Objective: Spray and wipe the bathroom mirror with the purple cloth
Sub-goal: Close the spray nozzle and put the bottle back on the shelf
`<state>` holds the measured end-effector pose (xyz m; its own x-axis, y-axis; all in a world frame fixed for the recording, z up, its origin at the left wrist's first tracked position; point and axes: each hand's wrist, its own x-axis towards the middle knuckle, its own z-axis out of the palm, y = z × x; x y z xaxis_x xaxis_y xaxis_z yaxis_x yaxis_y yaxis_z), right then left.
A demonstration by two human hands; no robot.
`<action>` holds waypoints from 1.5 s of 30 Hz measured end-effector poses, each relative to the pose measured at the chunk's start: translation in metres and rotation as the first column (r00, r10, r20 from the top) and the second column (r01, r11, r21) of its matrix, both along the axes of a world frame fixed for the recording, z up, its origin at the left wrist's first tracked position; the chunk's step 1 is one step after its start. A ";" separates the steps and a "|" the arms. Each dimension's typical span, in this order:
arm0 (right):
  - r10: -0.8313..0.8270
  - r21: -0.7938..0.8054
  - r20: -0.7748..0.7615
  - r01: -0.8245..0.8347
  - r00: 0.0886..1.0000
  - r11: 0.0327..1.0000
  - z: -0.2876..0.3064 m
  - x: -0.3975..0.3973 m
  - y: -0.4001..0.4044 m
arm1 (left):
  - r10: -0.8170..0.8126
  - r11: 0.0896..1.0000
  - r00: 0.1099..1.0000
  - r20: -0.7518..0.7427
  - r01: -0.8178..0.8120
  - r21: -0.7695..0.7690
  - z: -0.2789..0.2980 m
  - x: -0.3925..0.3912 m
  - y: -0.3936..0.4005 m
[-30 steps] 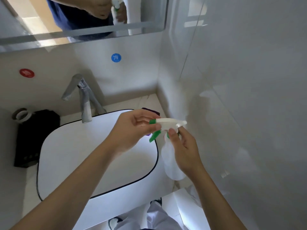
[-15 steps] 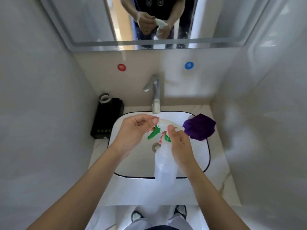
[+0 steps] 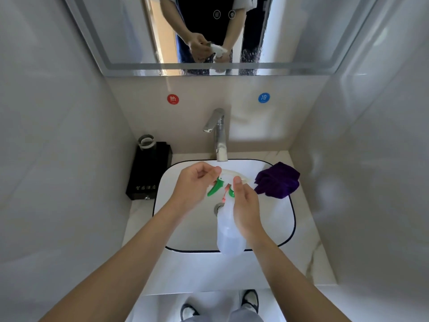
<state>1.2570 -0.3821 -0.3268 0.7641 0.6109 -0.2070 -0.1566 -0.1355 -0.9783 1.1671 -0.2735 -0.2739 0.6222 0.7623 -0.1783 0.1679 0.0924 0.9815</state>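
A translucent white spray bottle (image 3: 228, 233) with a green trigger hangs over the white sink (image 3: 185, 228). My right hand (image 3: 246, 205) grips its neck just below the spray head. My left hand (image 3: 195, 184) pinches the nozzle end of the spray head with its fingertips. The purple cloth (image 3: 277, 180) lies crumpled on the sink's right rim, a short way right of my right hand. The mirror (image 3: 116, 31) fills the top of the view and reflects both hands with the bottle; droplets speckle its lower edge.
A chrome faucet (image 3: 218, 133) stands behind the sink. A black box (image 3: 149, 169) with a roll of tape on it sits at the left on the marble counter (image 3: 308, 252). Grey walls close in on both sides. My shoes show below.
The view has swung from the right wall to face the sink and mirror. Both hands stay on the spray bottle, my left still at the nozzle.
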 end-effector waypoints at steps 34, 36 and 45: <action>-0.163 -0.052 0.203 0.177 0.966 0.983 -0.012 -0.004 0.009 | -0.144 0.989 0.988 -0.063 0.146 0.025 -0.004 0.013 0.004; -0.171 -0.074 0.233 0.193 0.957 0.978 -0.013 -0.005 0.010 | -0.133 0.990 0.987 -0.091 0.137 0.038 0.000 0.018 0.005; -0.149 -0.103 0.254 0.180 0.956 0.978 -0.012 -0.010 0.016 | -0.039 0.997 0.995 -0.097 0.045 0.064 -0.003 0.027 0.007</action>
